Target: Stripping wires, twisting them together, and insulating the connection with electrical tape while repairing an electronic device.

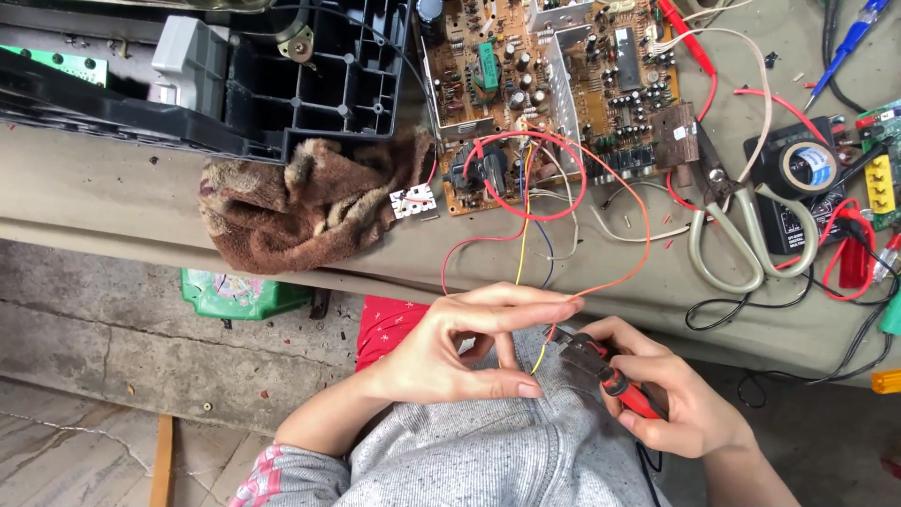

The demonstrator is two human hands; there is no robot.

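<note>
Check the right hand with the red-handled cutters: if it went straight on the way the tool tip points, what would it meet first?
The right hand aims the red-handled cutters up and left. First in line is probably the yellow wire pinched by the left hand, then that hand's fingers. Depth is unclear.

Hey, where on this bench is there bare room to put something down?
Bare cloth lies at the left front of the bench, between the black plastic casing and the brown rag. The strip below the circuit board is wire-strewn; around the scissors and tape roll it is crowded.
</note>
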